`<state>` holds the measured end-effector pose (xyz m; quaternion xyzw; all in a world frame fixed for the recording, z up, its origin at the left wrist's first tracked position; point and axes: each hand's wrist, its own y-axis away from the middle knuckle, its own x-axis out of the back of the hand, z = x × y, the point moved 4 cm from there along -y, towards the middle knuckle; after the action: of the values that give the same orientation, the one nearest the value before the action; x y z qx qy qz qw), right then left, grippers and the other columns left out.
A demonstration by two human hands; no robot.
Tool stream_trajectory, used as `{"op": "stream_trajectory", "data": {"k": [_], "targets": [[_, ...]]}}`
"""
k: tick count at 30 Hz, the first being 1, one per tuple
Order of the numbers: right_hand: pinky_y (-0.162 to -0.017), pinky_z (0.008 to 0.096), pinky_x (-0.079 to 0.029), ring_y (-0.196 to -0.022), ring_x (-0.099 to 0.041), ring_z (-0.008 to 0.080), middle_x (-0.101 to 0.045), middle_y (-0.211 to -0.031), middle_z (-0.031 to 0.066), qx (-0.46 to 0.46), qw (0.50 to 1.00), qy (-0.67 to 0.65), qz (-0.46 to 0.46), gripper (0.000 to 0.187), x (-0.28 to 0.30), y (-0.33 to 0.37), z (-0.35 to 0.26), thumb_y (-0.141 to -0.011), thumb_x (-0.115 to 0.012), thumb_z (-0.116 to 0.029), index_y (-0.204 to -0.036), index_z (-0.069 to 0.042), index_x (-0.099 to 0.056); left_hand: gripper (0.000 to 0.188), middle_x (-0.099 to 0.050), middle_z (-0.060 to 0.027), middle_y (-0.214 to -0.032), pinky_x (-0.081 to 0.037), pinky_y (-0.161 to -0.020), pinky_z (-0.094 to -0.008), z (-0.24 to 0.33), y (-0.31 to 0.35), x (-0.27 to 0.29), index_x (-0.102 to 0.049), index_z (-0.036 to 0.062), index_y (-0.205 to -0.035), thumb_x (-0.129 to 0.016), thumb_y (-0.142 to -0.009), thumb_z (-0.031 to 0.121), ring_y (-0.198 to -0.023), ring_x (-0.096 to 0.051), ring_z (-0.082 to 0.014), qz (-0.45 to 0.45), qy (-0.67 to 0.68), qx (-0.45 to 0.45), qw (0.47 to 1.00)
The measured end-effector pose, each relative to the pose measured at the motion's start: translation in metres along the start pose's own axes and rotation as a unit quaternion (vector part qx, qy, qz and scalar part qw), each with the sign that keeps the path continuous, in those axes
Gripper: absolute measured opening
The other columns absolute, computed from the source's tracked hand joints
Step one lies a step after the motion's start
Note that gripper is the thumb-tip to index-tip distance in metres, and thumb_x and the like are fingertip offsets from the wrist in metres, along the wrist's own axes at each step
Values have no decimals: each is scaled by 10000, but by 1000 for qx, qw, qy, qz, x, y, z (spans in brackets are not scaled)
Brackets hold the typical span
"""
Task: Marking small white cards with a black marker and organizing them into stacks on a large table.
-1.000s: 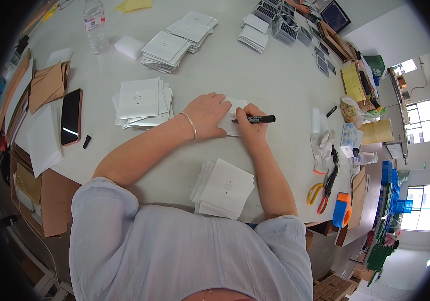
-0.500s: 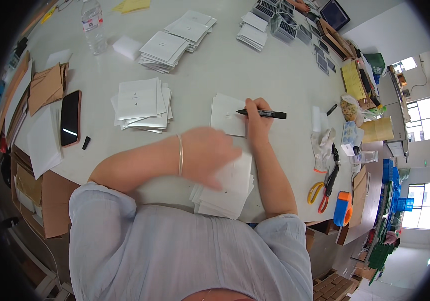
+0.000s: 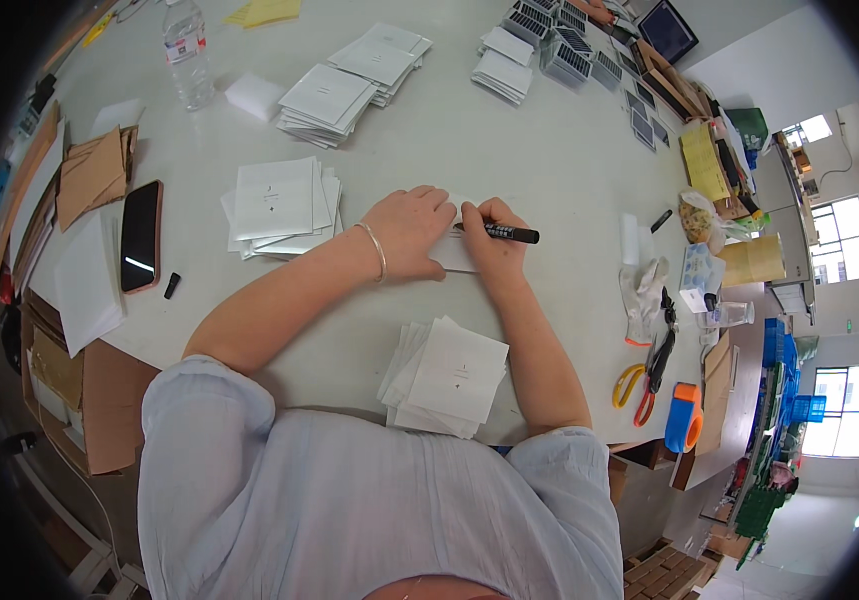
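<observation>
A black marker pen (image 3: 514, 234) is in my right hand (image 3: 496, 245), its tip turned left toward a flat white square packet (image 3: 459, 258). My left hand (image 3: 407, 232) lies palm down on the left part of that packet, fingers stretched out, and with the right hand it hides most of the surface. Close to my body is a loose pile of similar white packets (image 3: 454, 365), marked with small dark print. Another pile of packets (image 3: 274, 200) sits just left of my left hand.
More packet stacks (image 3: 327, 92) lie farther back. On the left are a phone (image 3: 141, 235), a water bottle (image 3: 187, 60) and a small black cap (image 3: 172, 286). Scissors (image 3: 634, 385), a glove (image 3: 643, 300) and an orange-blue tape dispenser (image 3: 685, 420) line the right edge. A person's hand (image 3: 594, 12) shows at the back.
My left hand has moved up from above the near pile onto the packet, uncovering that pile. My right hand has shifted slightly left with the marker pen, whose tip is now farther left.
</observation>
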<state>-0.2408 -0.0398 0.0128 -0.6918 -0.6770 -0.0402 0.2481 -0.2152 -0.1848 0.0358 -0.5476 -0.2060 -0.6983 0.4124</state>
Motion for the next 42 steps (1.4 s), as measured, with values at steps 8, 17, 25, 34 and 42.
{"op": "stream_trajectory", "data": {"k": [8,17,25,34,42], "targets": [[-486,240,-349,-538,-414,49,-502,-558,-7,-19,998,-65,-13,242,3,3,0,-800,-655,-102,-625,-23,-507,542,-524,-121,-1022,-447,-854,-362,-1,-1,-2,-532,12,-1005,-764,-637,335,-1023,-513,-265,9,5,-1,1000],[-476,237,-346,-529,-402,42,-493,-547,-19,-12,998,-58,-29,245,5,8,-2,-798,-640,-75,-608,-23,-495,533,-522,-124,-1002,-457,-825,-373,1,-1,-3,-537,13,-997,-752,-641,346,-1001,-513,-272,9,15,28,999],[-472,243,-349,-519,-394,51,-484,-534,-6,2,999,-42,-10,229,3,7,4,-785,-641,-74,-612,-21,-501,532,-521,-129,-1004,-457,-826,-371,1,-1,-3,-538,13,-998,-750,-642,347,-999,-510,-274,4,15,35,999],[-479,229,-326,-518,-388,50,-456,-559,-21,-34,986,-160,28,263,14,5,8,-810,-619,-99,-607,-49,-460,517,-521,-130,-1004,-453,-830,-380,0,0,-1,-539,17,-1005,-729,-653,346,-997,-508,-276,6,23,26,999],[-465,215,-328,-505,-410,59,-466,-599,-16,-137,940,-277,144,255,27,-5,10,-821,-632,-157,-647,-77,-465,519,-550,-155,-885,-468,-751,-392,48,24,40,-524,11,-926,-729,-619,376,-837,-563,-324,-69,124,-91,986]]}}
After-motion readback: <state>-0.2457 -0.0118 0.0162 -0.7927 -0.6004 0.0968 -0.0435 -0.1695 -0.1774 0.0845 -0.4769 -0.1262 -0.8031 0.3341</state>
